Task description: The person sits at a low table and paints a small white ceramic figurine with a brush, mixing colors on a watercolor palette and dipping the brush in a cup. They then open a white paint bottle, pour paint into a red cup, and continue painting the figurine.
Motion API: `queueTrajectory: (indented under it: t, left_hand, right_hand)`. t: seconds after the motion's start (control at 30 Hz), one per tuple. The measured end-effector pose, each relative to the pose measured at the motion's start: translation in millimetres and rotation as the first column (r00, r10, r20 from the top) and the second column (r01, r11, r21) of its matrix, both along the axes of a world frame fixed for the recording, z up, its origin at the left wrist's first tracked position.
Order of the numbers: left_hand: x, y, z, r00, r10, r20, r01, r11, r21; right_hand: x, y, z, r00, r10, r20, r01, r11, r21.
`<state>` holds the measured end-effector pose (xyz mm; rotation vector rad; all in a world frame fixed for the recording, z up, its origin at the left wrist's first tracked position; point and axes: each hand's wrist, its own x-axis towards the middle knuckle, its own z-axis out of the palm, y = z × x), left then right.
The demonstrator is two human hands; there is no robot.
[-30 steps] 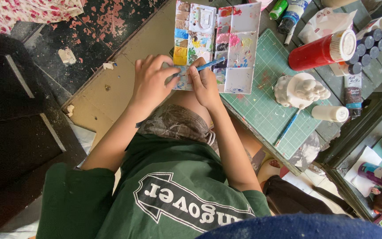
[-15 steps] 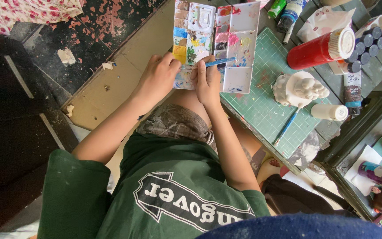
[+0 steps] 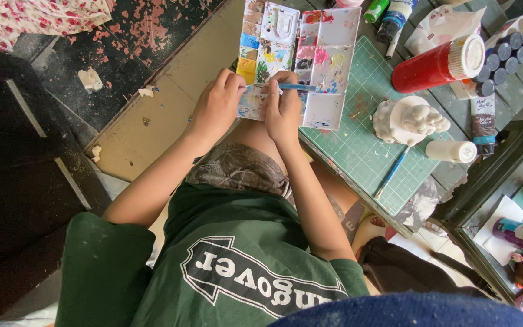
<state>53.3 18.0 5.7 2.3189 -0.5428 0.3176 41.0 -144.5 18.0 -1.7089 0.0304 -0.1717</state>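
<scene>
My left hand (image 3: 216,106) grips the near left edge of an open white paint palette (image 3: 328,57), whose wells hold several colours. My right hand (image 3: 282,112) is shut on a thin blue-handled brush (image 3: 298,87). The brush lies almost level across the lower middle of the palette. The two hands sit side by side, nearly touching, above my knee and camouflage shorts (image 3: 237,169). The brush tip is hidden near my left fingers.
A green cutting mat (image 3: 364,145) lies on the table to the right. On it are a white plaster figurine (image 3: 410,119) and a second blue brush (image 3: 393,172). Beyond stand a red paint bottle (image 3: 437,63), a small white bottle (image 3: 452,151), a paint tube (image 3: 484,118) and dark-lidded jars (image 3: 503,57).
My left hand has slid slightly right onto the palette's edge. The brush in my right hand has turned from slanted to nearly level over the wells.
</scene>
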Motion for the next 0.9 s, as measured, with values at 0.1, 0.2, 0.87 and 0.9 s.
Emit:
queueTrajectory:
  t: [0.1,0.2,0.87,0.9]
  left_hand:
    - [1,0,1,0.996,0.02,-0.085,-0.022,0.999,-0.023]
    - [2,0,2,0.996,0.037,-0.076,-0.044,0.995,-0.089]
    - [-15,53,15,0.978,0.104,-0.18,-0.149,0.956,-0.255]
    - [-18,54,13,0.973,0.091,-0.212,-0.149,0.949,-0.276]
  right_hand:
    - [1,-3,0,0.998,0.059,-0.03,-0.057,0.996,0.07]
    - [2,-8,-3,0.993,0.069,-0.092,-0.027,0.916,0.4]
    - [-5,-3,3,0.969,0.226,0.095,-0.185,0.928,-0.324]
    - [-5,-2,2,0.952,0.245,0.184,-0.152,0.9,-0.408]
